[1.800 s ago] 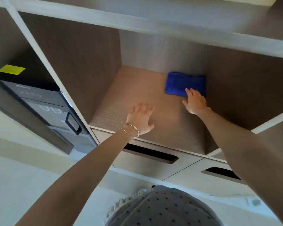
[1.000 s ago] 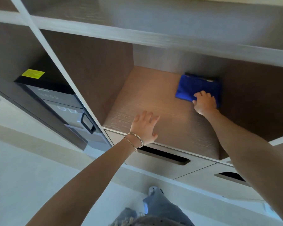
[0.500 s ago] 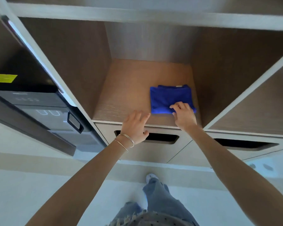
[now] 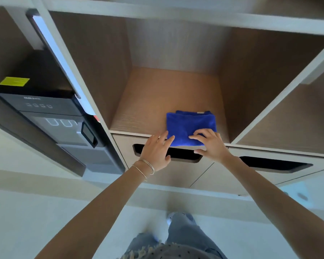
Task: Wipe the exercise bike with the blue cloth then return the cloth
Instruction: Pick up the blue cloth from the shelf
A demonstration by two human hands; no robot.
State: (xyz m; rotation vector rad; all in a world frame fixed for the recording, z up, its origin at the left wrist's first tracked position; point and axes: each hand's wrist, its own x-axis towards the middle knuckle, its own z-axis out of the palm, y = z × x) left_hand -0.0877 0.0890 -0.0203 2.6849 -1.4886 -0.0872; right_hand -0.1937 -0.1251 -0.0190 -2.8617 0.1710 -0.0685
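Note:
The folded blue cloth (image 4: 187, 126) lies at the front edge of a wooden shelf compartment (image 4: 153, 98), its near edge hanging slightly over the lip. My right hand (image 4: 211, 144) pinches the cloth's near right corner, fingers on top and thumb below. My left hand (image 4: 157, 150), with two thin bangles on the wrist, has its fingers spread and its fingertips touch the cloth's near left edge. No exercise bike is in view.
A dark appliance (image 4: 51, 116) with a yellow label fills the compartment to the left. Two drawers with slot handles (image 4: 168, 154) sit under the shelf. Another open compartment (image 4: 297, 118) lies to the right. My legs and a pale floor (image 4: 45, 212) are below.
My right hand has dragged the cloth from the back right of the shelf to its front edge. My left hand has moved right to touch the cloth's left side.

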